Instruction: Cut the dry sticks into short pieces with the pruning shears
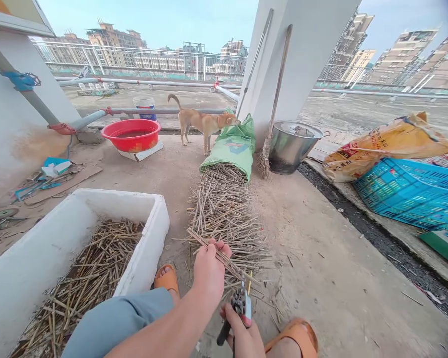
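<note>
My left hand (208, 271) is closed round a thin dry stalk (205, 244), held over a heap of stalks (224, 214) spread on the concrete floor. Low in the view, my right hand (242, 335) grips the handle of a pair of pruning shears (241, 304), whose blades sit at the lower end of the held stalk. A white foam box (149, 248) at my left knee contains many cut stalk pieces (89, 278). My feet in orange sandals (167, 278) rest beside the heap.
A green sack (233, 146) spills stalks at the heap's far end. Behind it stand a tan dog (203, 122), a red basin (131, 134), a metal pot (293, 144) and a broom (271, 114) against a white pillar. A blue crate (410, 194) and yellow bag (388, 144) lie right.
</note>
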The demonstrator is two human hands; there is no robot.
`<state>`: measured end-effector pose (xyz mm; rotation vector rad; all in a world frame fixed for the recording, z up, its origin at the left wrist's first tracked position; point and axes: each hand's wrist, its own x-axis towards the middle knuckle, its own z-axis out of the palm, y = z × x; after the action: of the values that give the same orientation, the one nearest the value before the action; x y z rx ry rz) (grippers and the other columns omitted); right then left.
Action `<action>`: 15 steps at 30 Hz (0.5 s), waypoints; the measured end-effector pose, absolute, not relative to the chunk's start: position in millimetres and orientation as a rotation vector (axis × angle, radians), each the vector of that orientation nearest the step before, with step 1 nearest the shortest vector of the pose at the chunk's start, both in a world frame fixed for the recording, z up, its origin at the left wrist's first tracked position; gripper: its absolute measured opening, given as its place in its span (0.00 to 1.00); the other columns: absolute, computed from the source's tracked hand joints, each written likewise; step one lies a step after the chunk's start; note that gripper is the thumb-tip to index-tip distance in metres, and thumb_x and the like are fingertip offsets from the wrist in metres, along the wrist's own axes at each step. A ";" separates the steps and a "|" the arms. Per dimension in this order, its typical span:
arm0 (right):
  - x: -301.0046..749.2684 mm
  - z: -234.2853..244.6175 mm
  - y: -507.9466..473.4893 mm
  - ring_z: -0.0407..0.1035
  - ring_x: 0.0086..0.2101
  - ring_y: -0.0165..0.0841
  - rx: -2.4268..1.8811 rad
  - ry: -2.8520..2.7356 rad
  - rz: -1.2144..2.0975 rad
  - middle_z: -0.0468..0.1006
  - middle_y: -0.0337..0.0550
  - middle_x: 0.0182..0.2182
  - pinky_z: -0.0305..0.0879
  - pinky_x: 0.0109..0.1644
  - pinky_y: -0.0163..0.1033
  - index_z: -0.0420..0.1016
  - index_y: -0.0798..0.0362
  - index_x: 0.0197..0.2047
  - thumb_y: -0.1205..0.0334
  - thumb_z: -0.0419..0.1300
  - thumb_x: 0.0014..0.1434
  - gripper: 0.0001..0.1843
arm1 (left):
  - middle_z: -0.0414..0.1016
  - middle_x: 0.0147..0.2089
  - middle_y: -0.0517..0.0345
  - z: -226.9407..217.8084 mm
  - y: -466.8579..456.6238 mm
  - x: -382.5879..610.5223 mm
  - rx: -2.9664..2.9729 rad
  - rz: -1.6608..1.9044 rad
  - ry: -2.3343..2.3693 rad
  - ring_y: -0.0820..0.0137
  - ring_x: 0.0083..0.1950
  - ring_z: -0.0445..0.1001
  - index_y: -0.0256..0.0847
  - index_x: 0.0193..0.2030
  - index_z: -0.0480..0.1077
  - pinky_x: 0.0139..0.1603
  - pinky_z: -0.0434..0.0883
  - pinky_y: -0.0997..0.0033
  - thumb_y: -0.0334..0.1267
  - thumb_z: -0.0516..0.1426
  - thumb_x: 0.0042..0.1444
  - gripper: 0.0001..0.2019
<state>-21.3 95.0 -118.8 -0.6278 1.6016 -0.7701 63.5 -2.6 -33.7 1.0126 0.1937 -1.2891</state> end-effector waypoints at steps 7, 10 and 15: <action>-22.1 -132.1 99.3 0.70 0.34 0.43 -0.688 1.593 -0.719 0.76 0.45 0.26 0.67 0.39 0.45 0.72 0.53 0.28 0.42 0.60 0.43 0.21 | 0.65 0.31 0.59 -31.6 -7.4 66.1 0.986 -1.191 0.231 0.78 0.29 0.69 0.38 0.30 0.59 0.38 0.73 0.68 0.23 0.46 0.56 0.08; -21.3 -130.6 104.2 0.69 0.32 0.42 -0.783 1.567 -0.737 0.75 0.45 0.26 0.65 0.40 0.45 0.72 0.53 0.29 0.43 0.59 0.44 0.20 | 0.65 0.32 0.59 -31.8 -7.2 67.1 0.988 -1.174 0.239 0.78 0.29 0.69 0.38 0.30 0.59 0.40 0.73 0.67 0.23 0.46 0.56 0.08; -18.7 -91.8 88.1 0.66 0.32 0.41 -0.782 1.662 -0.620 0.73 0.44 0.26 0.63 0.39 0.45 0.70 0.51 0.29 0.46 0.56 0.49 0.16 | 0.65 0.29 0.60 -30.1 -0.4 62.4 1.004 -1.260 0.187 0.78 0.29 0.68 0.39 0.32 0.59 0.45 0.72 0.63 0.26 0.46 0.58 0.07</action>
<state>-18.7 88.1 -91.8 -0.7824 1.6622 -0.6199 62.4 -0.4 -30.1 1.0040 0.1874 -1.2599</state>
